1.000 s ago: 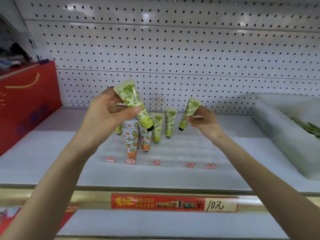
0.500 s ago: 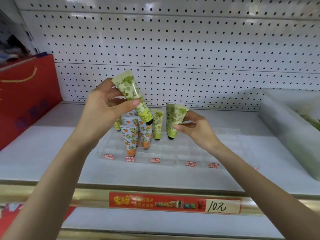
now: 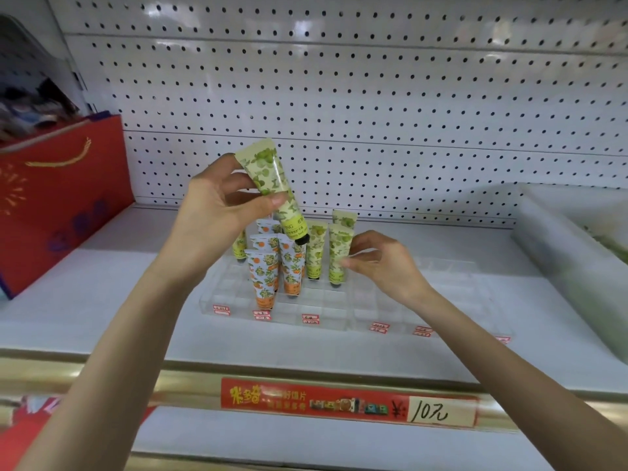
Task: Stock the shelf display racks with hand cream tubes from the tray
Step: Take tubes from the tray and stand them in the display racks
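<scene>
The white pegboard wall (image 3: 373, 96) fills the back, and below it runs the pale shelf (image 3: 102, 300), with a red gift bag (image 3: 61, 205) at its left end and the cloudy plastic tray (image 3: 560, 260) at its right, too blurred to see its contents. In the middle sits the clear rack (image 3: 339, 300) with small red labels along its front. A red price strip (image 3: 346, 402) lies along the shelf edge nearer me. My left hand (image 3: 210, 215) grips a green tube (image 3: 272, 185) between thumb and curled fingers. It slants above the rack, flat crimped end up and to the left, black cap down and to the right, right over the orange tubes (image 3: 263, 277) standing in the front slots. My right hand (image 3: 384, 263) pinches a second green tube (image 3: 338, 256) by its right edge. It stands upright, cap down in a slot, just beside another green one (image 3: 316, 249) and in front of one further back (image 3: 344, 217). Half a second ago that tube leaned in my fingers; now it is straight and lower in the rack, while the left hand's tube has kept its slant.
</scene>
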A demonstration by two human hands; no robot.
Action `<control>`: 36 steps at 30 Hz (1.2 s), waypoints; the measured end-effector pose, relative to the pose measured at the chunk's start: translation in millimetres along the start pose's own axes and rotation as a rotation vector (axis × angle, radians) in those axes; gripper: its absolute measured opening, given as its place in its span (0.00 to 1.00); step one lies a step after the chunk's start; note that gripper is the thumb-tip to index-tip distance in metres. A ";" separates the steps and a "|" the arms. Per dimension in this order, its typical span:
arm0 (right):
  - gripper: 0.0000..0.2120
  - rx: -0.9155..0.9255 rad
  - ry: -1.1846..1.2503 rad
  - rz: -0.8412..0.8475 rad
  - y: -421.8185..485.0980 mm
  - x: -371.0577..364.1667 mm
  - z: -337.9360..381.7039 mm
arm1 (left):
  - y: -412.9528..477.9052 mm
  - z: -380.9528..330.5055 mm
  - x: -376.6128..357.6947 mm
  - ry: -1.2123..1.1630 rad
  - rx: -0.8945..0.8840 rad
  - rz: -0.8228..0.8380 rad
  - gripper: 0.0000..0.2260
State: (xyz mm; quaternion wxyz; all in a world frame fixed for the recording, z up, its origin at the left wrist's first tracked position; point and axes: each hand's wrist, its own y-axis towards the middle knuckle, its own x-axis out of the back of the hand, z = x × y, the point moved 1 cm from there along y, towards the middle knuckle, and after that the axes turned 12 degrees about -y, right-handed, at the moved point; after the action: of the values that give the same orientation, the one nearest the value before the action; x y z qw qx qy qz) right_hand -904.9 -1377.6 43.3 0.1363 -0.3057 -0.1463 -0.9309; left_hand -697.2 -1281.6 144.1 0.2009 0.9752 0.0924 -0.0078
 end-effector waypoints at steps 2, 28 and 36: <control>0.11 0.006 -0.026 -0.020 0.4 7.4 1.4 | 0.1 0.5 -2.2 -0.001 0.010 0.001 0.14; 0.07 0.482 0.031 -0.206 34.5 89.9 150.6 | 6.4 -1.1 -20.8 0.304 -0.143 -0.036 0.14; 0.05 0.272 -0.188 -0.137 92.0 50.6 105.1 | -19.0 28.6 26.0 1.116 -0.223 -0.032 0.29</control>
State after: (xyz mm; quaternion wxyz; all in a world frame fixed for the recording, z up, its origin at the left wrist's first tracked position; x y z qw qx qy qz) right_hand -857.0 -1433.1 172.5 0.0982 -0.3592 -0.3033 -0.8771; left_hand -674.4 -1271.1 109.0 0.2233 0.8030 0.1994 0.5153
